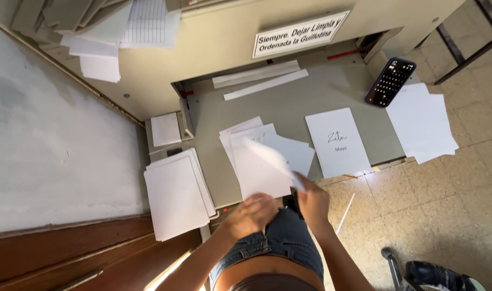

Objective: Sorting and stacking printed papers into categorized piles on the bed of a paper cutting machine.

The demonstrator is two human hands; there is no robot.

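My right hand [312,200] pinches a white sheet of paper [270,156] by its near corner; the sheet is blurred and lifted above a loose pile of white sheets [251,148] on the grey bed of a paper guillotine [289,102]. My left hand [249,213] is at the pile's near edge, fingers curled, touching the bottom of the sheets. A single printed white sheet [337,141] lies flat to the right of the pile.
A stack of white sheets [176,194] rests on the left ledge, a smaller one [165,129] behind it. Two narrow paper strips [259,78] lie near the blade. A dark calculator [390,82] and more sheets [421,121] sit at right. Tiled floor lies below.
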